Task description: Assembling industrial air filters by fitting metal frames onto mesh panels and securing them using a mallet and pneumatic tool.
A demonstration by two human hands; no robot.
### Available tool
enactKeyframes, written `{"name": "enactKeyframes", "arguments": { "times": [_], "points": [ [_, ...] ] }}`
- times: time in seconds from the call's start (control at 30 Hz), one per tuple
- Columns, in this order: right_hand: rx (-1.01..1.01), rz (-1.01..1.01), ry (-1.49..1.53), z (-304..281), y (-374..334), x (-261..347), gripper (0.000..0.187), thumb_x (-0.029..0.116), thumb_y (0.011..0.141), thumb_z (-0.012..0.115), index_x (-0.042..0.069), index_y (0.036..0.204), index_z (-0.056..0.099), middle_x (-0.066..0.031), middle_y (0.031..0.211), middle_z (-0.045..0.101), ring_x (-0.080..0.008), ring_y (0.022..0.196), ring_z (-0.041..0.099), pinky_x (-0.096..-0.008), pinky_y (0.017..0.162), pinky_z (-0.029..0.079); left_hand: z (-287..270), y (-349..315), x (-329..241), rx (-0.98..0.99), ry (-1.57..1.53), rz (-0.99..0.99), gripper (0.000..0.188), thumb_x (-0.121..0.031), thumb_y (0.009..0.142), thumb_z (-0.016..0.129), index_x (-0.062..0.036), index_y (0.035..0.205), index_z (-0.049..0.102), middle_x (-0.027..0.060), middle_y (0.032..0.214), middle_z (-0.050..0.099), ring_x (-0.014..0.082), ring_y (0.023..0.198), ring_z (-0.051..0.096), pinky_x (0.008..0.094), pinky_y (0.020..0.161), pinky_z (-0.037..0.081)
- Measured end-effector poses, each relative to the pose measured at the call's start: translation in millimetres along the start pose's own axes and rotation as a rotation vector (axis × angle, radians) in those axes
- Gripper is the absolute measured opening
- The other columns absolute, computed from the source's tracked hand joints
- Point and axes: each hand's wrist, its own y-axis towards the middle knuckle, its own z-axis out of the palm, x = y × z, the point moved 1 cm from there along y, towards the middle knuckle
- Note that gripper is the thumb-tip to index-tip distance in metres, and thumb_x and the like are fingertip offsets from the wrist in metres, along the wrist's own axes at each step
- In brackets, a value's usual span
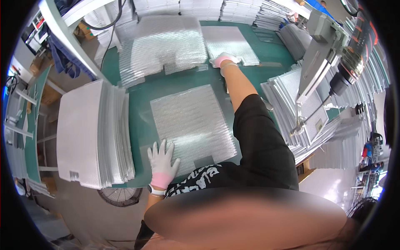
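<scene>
1. Your left grip (163, 163), white-and-pink gloved, lies palm down over the near left corner of the silver mesh sheet (191, 125); fingers spread, open, closed on nothing.
2. That sheet lies flat on the green table (139, 106), directly in front of you, a square notch in its near edge.
3. Your right grip (223, 60), gloved alike, reaches out to the near edge of the smaller far sheet (228, 39). Fingers partly hidden; cannot tell whether they pinch it.
4. Left of that: a broad silver sheet pile (162, 43), notched too.
5. Sheet stacks flank you: left stack (81, 133), right stack (280, 106).
6. Power driver (356, 54) hangs above the right stack.
</scene>
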Motion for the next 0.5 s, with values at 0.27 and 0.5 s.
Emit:
{"name": "enactKeyframes", "arguments": {
  "times": [0.27, 0.5],
  "points": [
    [-0.245, 0.029, 0.396, -50, -24, -5, 0.09, 0.052, 0.07, 0.077, 0.013, 0.144, 0.041, -0.0176, 0.145, 0.044, -0.034, 0.13, 0.05, -0.0462, 0.103, 0.046, 3, 10, 6, 0.01, -0.026, -0.008, 0.061, -0.035, 0.081, 0.067, -0.0121, 0.136, 0.052, 0.0186, 0.145, 0.041, 0.0462, 0.135, 0.033, 0.0598, 0.114, 0.017],
    [-0.56, -0.046, 0.558, -33, -8, -41, 0.085, 0.049, 0.068, 0.079, 0.008, 0.137, 0.05, -0.0193, 0.14, 0.048, -0.0375, 0.119, 0.056, -0.0443, 0.101, 0.046, 14, 2, 3, -0.026, 0.005, -0.042, 0.061, -0.035, 0.081, 0.067, -0.0127, 0.136, 0.052, 0.018, 0.145, 0.041, 0.0449, 0.135, 0.033, 0.0595, 0.114, 0.018]
  ]
}}
